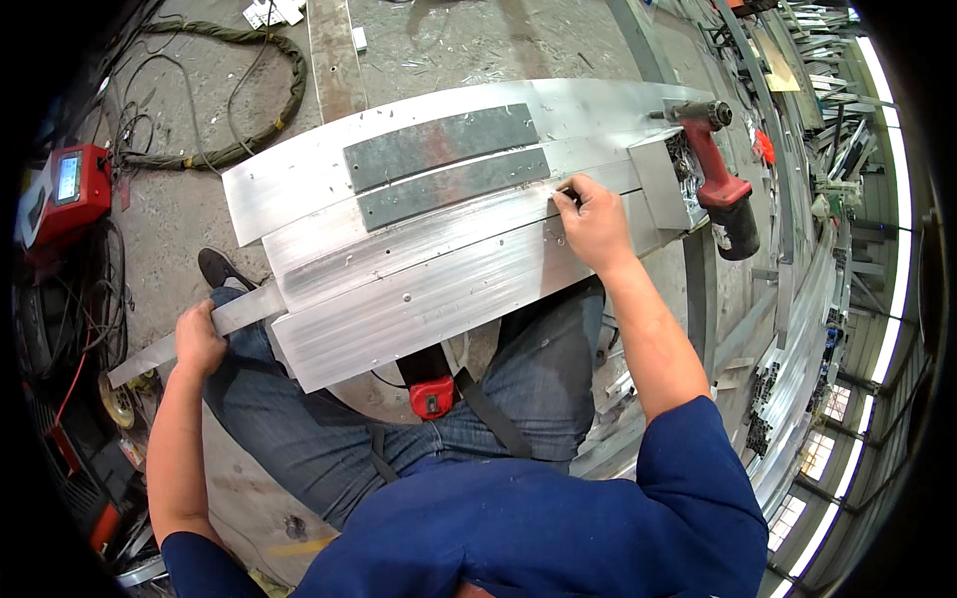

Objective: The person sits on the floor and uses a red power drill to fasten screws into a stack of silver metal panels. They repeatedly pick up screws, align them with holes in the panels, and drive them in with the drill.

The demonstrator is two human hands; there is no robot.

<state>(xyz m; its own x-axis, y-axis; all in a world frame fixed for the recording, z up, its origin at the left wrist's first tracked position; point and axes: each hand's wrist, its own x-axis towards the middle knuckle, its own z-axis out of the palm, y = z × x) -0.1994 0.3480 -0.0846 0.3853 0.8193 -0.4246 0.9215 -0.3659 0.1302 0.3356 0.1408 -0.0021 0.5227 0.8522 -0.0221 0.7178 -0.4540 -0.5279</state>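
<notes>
My left hand [201, 341] is closed round a flat aluminium strip [249, 307], which slants from the lower left toward the left end of the bench. My right hand [598, 221] pinches over the aluminium planks [429, 284], thumb and fingertips together; what they hold, if anything, is too small to make out. Two dark grey plates with small holes, a far plate [439, 148] and a nearer plate [457, 187], lie left of that hand. A red and black cordless drill [716, 174] rests at the bench's right end, beside an open box [660, 184] with small metal pieces.
Metal shavings are scattered over the planks. A red tape measure [432, 397] sits at my waist. On the left stand a red machine with a lit display [70, 179] and a thick wrapped cable [289, 100]. Long metal profiles [797, 329] are stacked on the right.
</notes>
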